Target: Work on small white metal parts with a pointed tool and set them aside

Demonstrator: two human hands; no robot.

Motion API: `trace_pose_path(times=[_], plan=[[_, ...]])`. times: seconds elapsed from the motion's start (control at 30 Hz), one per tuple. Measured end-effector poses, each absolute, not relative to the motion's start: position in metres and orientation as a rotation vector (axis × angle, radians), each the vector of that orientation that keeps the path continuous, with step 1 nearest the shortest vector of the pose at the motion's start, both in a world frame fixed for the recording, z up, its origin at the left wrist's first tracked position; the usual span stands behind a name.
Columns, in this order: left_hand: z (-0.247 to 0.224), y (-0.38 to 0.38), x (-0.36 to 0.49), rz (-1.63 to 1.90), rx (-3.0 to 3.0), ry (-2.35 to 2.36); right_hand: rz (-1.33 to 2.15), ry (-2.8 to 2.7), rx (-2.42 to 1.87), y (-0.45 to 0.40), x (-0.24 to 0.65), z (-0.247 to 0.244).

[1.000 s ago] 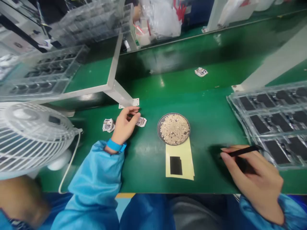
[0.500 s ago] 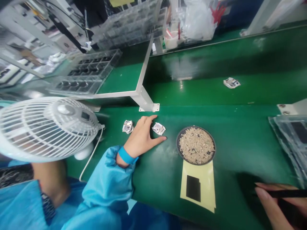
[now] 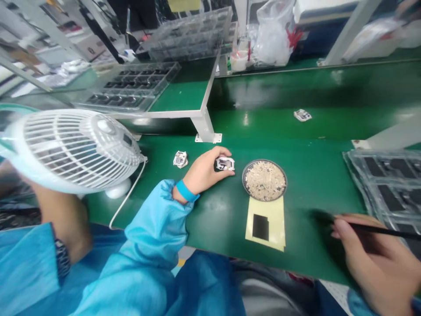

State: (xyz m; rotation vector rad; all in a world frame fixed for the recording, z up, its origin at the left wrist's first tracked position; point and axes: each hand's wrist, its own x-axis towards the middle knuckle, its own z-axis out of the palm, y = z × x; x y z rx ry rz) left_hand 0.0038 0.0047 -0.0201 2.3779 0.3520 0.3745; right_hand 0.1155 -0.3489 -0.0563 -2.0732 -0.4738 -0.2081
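My left hand, with a blue band at the wrist, grips a small white frame-like part between thumb and fingers at its edges. Just left of that hand, one or more similar white parts lie on the green bench. My right hand pinches a thin black pen-like tool; its tip is blurred against a dark shadow. Between the hands sits a round dark dish full of tan granular bits. A yellow sheet with a black rectangular piece lies below the dish.
A white fan stands at the left, its cord running over the bench. Clear trays with black pieces are stacked at the right. Another white part lies farther back. A raised shelf carries more trays. Someone's arm shows behind the fan.
My left hand has closed on the white part, which now sits tilted up between the fingers. My right hand with the black tool has come further into view. The camera view has shifted.
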Motion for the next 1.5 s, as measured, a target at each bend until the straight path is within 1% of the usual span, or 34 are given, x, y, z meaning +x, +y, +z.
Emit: trace_pose_path(times=[0.13,0.33,0.43,0.57,0.83,1.0,1.23,1.5], plan=[[-0.025,-0.019,0.006,0.342,2.101,0.279,-0.065,-0.649,-1.936,-0.348,0.118,-0.052],[-0.019,-0.055,0.002,0.09,1.71,0.245,0.307,-0.643,-1.702,-0.324,0.102,-0.038],[-0.017,-0.068,-0.002,-0.041,1.63,0.235,0.426,-0.677,-1.608,-0.303,0.099,-0.042],[-0.026,-0.079,-0.007,-0.16,1.652,0.26,0.507,-0.641,-1.527,-0.291,0.104,-0.055],[-0.042,-0.085,-0.011,-0.153,1.764,0.223,0.475,-0.672,-1.616,-0.293,0.103,-0.054],[-0.043,-0.086,-0.011,-0.129,1.757,0.234,0.442,-0.707,-1.565,-0.293,0.102,-0.049],[-0.041,-0.086,-0.01,-0.105,1.686,0.278,0.153,-0.867,-1.454,-0.288,0.094,-0.041],[-0.041,-0.086,-0.009,-0.082,1.672,0.285,0.052,-1.012,-1.508,-0.287,0.09,-0.049]])
